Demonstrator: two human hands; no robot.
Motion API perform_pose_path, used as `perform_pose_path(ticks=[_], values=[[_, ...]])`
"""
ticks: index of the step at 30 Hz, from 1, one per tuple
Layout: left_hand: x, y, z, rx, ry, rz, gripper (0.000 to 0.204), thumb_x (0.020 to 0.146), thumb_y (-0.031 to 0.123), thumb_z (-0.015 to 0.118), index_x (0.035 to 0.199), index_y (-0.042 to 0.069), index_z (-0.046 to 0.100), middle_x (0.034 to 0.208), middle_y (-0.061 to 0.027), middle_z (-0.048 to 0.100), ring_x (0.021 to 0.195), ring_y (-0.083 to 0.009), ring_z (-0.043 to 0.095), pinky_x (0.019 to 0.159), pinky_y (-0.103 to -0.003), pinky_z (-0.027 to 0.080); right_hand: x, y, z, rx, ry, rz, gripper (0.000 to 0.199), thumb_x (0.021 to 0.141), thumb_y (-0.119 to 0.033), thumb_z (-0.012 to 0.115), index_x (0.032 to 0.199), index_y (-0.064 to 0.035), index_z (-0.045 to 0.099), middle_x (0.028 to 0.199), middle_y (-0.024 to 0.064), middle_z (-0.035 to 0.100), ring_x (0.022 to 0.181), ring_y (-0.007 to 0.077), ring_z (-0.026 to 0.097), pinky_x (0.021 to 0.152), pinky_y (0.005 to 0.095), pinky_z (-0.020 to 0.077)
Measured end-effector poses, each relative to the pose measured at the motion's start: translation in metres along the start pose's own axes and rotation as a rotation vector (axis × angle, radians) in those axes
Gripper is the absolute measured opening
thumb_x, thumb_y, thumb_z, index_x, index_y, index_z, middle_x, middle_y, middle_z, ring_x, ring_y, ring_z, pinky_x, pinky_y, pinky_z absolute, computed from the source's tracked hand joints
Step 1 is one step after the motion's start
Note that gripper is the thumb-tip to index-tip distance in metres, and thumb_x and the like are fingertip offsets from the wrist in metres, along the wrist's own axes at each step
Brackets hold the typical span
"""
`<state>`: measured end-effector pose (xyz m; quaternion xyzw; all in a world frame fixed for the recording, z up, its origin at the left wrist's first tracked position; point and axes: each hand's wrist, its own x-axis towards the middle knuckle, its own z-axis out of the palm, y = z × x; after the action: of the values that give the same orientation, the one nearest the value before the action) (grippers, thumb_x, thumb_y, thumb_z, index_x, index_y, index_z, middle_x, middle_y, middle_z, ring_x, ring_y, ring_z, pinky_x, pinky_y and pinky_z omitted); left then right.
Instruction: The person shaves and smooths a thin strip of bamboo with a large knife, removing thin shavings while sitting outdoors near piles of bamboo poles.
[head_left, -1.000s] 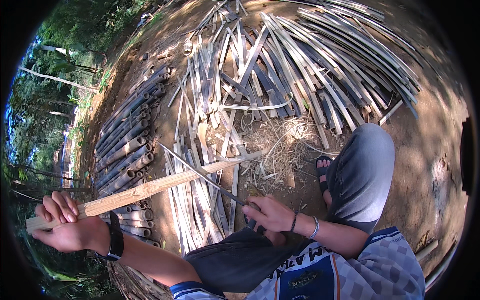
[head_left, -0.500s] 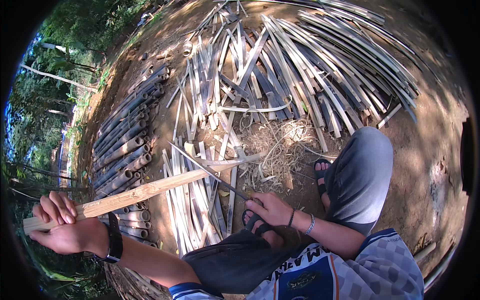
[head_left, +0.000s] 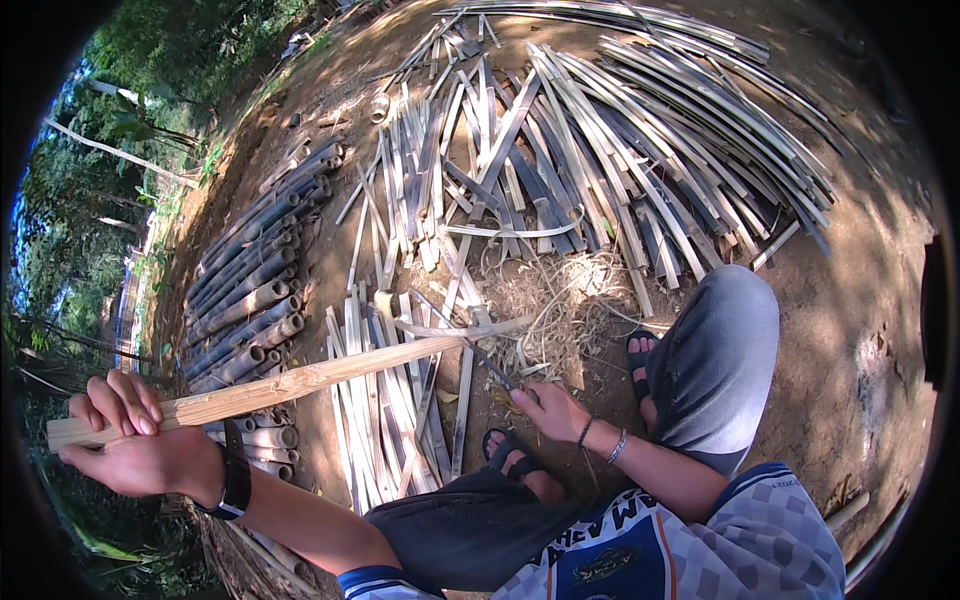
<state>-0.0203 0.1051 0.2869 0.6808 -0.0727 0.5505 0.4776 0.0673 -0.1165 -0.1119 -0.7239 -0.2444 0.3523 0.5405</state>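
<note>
My left hand (head_left: 140, 445) is closed round the near end of a long, pale bamboo strip (head_left: 300, 381), which slants up and away to the right. In my right hand (head_left: 553, 412) is the handle of a knife (head_left: 492, 366) with a long, dark blade. The blade lies across the strip near its far end. A thin peeled sliver (head_left: 440, 331) curls there, beside the blade; whether it is still joined to the strip I cannot tell. Split bamboo strips (head_left: 370, 430) lie on the ground under the held one.
A large spread of split bamboo strips (head_left: 600, 160) covers the ground ahead. Curly shavings (head_left: 585, 290) are heaped before my sandalled feet (head_left: 515, 460). Whole bamboo poles (head_left: 250, 290) are stacked at the left, with green plants beyond. My bent knee (head_left: 715, 350) rises at the right.
My right hand has moved slightly to the right with the knife, and the blade has slid along the strip toward its far end. My left hand keeps its hold on the strip.
</note>
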Motion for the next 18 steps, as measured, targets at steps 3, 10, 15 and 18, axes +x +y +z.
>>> perform_pose_path(ticks=[3,10,15,18], values=[[0.003,-0.001,-0.003,-0.043,-0.060,0.053,0.048,0.100,0.047,0.014,0.076,0.010,0.033,0.055,-0.0023,0.031,0.045,-0.0114,0.032,0.035,-0.019,0.028,0.006,0.016,0.000,-0.009,0.040,0.106,0.056,0.095,-0.046,0.045,0.074,0.0049,0.057,0.061,0.0219,0.059,0.063,0.0350,0.064,0.061,0.0442,0.0476],[-0.002,-0.005,0.004,-0.037,-0.004,0.054,0.048,0.101,0.047,0.017,0.077,0.010,0.033,0.055,-0.0017,0.032,0.044,-0.0112,0.033,0.035,-0.020,0.029,-0.019,-0.056,-0.006,0.161,-0.069,-0.215,0.053,0.095,-0.045,0.048,0.078,0.0043,0.056,0.059,0.0202,0.056,0.059,0.0327,0.060,0.058,0.0423,0.0462],[-0.001,-0.001,-0.002,-0.029,0.005,0.066,0.047,0.101,0.048,0.017,0.077,0.010,0.034,0.054,-0.0013,0.032,0.043,-0.0107,0.033,0.033,-0.020,0.029,0.013,0.039,0.015,0.117,0.017,0.129,0.053,0.098,-0.043,0.042,0.070,0.0010,0.051,0.048,0.0050,0.047,0.037,0.0156,0.047,0.038,0.0336,0.0382],[-0.003,-0.008,0.010,-0.004,0.063,0.054,0.047,0.101,0.048,0.016,0.078,0.011,0.033,0.054,-0.0011,0.032,0.041,-0.0104,0.033,0.032,-0.019,0.030,-0.002,0.011,0.006,0.179,-0.005,0.157,0.054,0.098,-0.043,0.042,0.070,0.0017,0.051,0.050,0.0072,0.049,0.039,0.0185,0.046,0.040,0.0341,0.0379]])
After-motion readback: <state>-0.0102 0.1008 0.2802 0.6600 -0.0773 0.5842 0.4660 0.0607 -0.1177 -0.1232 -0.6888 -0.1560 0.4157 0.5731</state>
